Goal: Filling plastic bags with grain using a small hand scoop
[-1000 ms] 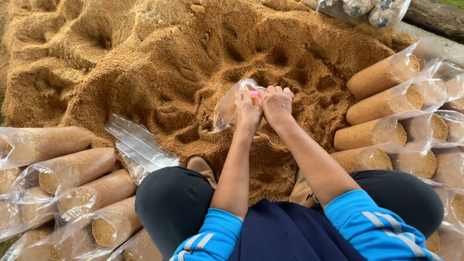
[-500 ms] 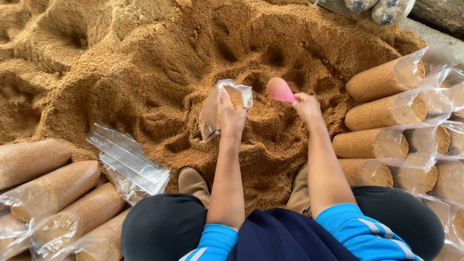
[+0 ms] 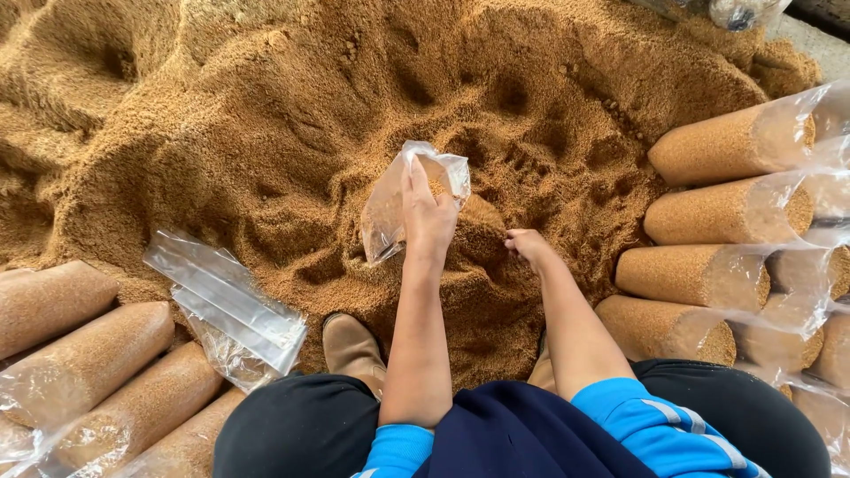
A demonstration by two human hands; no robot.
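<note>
The right hand [image 3: 529, 245], raised with a pink scoop half a second ago, now digs its curled fingers into the sawdust heap [image 3: 266, 133], scoop hidden, beside the clear bag [image 3: 390, 208] gripped upright by the left hand [image 3: 428, 217], filled bags [image 3: 726, 146] stacked right, empty bags [image 3: 226, 296] left.

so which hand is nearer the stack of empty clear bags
Left. The left hand, gripping a clear bag, is closer to the stack of empty bags; the right hand digs into sawdust farther away.
</note>
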